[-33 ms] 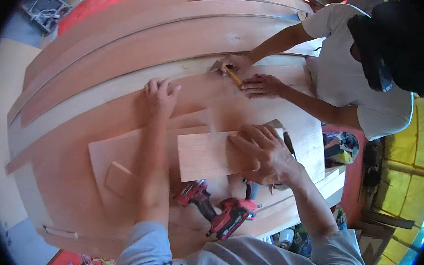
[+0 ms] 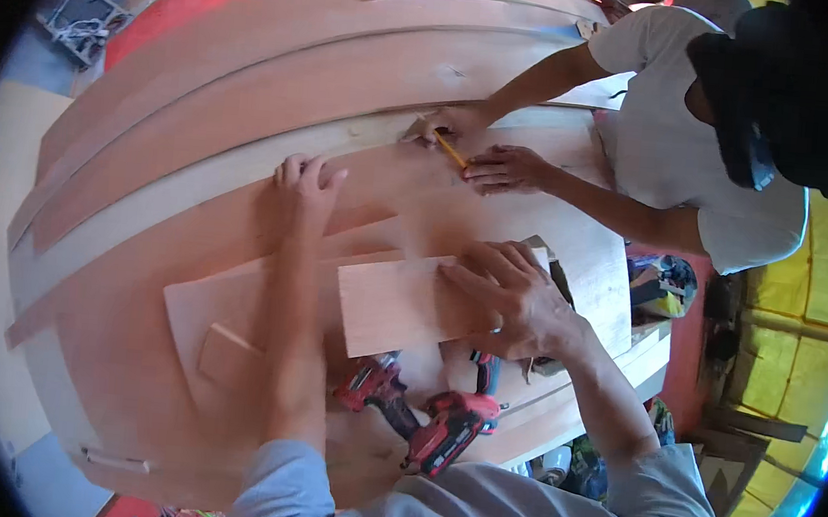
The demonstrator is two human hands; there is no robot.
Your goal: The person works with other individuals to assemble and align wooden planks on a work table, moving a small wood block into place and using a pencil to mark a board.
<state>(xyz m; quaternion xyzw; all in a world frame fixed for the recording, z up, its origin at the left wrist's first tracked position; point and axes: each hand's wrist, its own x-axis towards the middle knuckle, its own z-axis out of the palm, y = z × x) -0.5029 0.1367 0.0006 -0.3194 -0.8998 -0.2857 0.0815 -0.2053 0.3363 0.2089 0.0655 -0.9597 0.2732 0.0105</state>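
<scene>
My left hand (image 2: 308, 187) rests at the far edge of a large reddish plywood sheet (image 2: 125, 343), its fingers bent over the edge and thumb held apart. My right hand (image 2: 518, 301) holds a small pale rectangular plywood piece (image 2: 386, 305) by its right end, fingers across its top face. Under that piece's near side lie two red and black cordless drills, one (image 2: 375, 387) partly covered and another (image 2: 454, 432) close to my body. A larger plywood offcut (image 2: 187, 304) lies flat beneath my left forearm, with a small angular wood scrap (image 2: 229, 353) on it.
Across the sheet a co-worker's hands (image 2: 504, 168) rest on the wood with a yellow pencil (image 2: 452, 152). Long curved plywood strips (image 2: 283, 68) extend along the far side. A small wood stick (image 2: 116, 459) lies at the near left. A container of tools (image 2: 665, 283) stands at the right.
The whole view has shifted very slightly. My hands and the plywood piece keep their places, and the co-worker's pencil has barely moved.
</scene>
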